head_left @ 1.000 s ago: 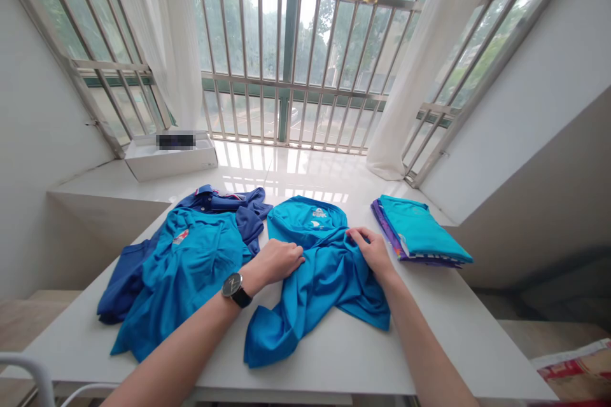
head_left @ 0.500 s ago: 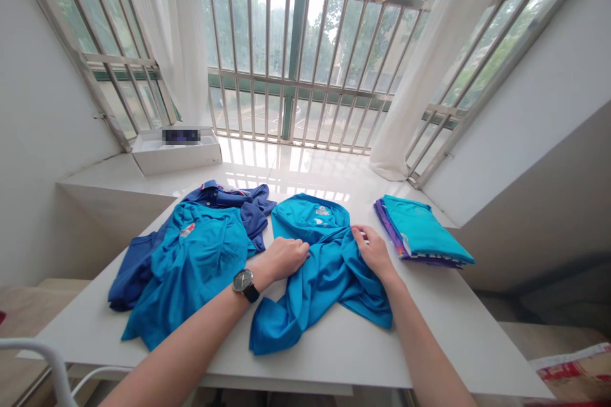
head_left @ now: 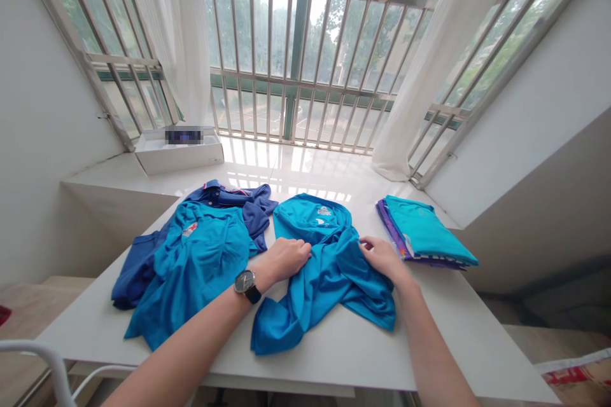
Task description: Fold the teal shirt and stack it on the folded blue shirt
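The left hand (head_left: pixel 285 259), with a black-strapped wristwatch (head_left: pixel 245 285) on its wrist, lies palm-down on a crumpled bright blue sports shirt (head_left: pixel 312 311) near the middle of the white desk (head_left: pixel 443 331), its fingers slightly curved and not clenched. The right hand (head_left: pixel 384 261) is at the shirt's right side, its fingertips (head_left: pixel 365 243) on a fold of the cloth; whether they pinch the fold or only touch it, I cannot tell. The shirt lies bunched between the hands and reaches toward the near edge of the desk, with a small white print (head_left: pixel 323 211) on its far part. Just to its left is a loose heap: a turquoise polo shirt (head_left: pixel 200 254) lying over a navy polo shirt (head_left: pixel 143 273), whose collar shows red and white trim near the far edge. To the right, well clear of the hands, a folded turquoise shirt (head_left: pixel 424 232) sits on a folded purple patterned garment (head_left: pixel 392 232) close to the desk's far right corner. Beyond the desk, an open white box (head_left: pixel 179 158) stands on a glossy window sill (head_left: pixel 291 165), below a barred window (head_left: pixel 296 57) with sheer white curtains (head_left: pixel 429 57) on either side.
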`<action>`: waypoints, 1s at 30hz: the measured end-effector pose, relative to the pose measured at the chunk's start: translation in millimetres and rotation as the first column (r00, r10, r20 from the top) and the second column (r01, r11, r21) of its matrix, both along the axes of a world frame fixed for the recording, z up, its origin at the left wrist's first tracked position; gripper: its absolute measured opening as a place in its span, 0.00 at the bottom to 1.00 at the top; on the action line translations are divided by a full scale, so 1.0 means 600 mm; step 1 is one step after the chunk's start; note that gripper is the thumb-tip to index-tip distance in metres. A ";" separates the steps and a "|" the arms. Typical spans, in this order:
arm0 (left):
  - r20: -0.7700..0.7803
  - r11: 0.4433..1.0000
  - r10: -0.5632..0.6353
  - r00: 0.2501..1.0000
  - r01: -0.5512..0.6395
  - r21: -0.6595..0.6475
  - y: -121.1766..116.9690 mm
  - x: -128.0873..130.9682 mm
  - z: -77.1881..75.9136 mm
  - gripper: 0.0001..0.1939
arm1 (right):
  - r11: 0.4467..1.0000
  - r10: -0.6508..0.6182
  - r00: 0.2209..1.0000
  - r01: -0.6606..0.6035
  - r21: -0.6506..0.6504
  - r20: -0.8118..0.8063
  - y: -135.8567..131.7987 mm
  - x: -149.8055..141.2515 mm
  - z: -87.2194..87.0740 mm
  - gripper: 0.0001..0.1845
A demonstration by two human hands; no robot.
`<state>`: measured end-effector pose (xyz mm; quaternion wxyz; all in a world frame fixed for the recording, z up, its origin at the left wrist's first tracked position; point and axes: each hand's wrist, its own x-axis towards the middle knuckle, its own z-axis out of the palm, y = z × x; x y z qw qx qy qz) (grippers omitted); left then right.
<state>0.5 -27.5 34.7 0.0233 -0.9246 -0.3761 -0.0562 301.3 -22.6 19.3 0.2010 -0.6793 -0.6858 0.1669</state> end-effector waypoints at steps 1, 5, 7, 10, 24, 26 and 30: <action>0.002 1.000 0.004 1.000 -0.004 -0.002 0.001 0.000 -0.002 0.13 | 1.000 0.019 1.000 -0.019 0.005 -0.015 0.000 0.000 0.000 0.22; 0.013 1.000 0.006 1.000 -0.006 -0.008 0.002 0.001 -0.006 0.14 | 0.988 -0.016 0.999 0.023 0.155 -0.044 0.002 0.001 0.005 0.20; 0.017 1.000 0.005 1.000 -0.005 -0.017 0.002 0.001 -0.006 0.14 | 0.932 -0.144 0.986 0.165 0.323 -0.088 0.002 0.000 0.011 0.23; 0.016 1.000 -0.001 1.000 0.001 -0.030 0.000 0.002 -0.006 0.13 | 0.773 -0.302 0.930 0.368 0.518 -0.209 0.003 -0.001 0.020 0.27; -0.003 1.000 -0.006 1.000 0.006 -0.020 -0.005 0.002 -0.001 0.12 | 0.870 -0.247 0.952 0.301 0.392 -0.182 -0.001 -0.014 0.022 0.21; 0.000 1.000 -0.006 1.000 0.006 -0.018 -0.005 0.003 -0.001 0.11 | 0.888 -0.238 0.960 0.276 0.368 -0.146 -0.003 -0.019 0.022 0.22; 0.017 1.000 -0.001 1.000 0.001 -0.017 -0.002 0.004 -0.008 0.11 | 0.922 -0.189 0.978 0.207 0.328 -0.086 -0.007 -0.032 0.022 0.23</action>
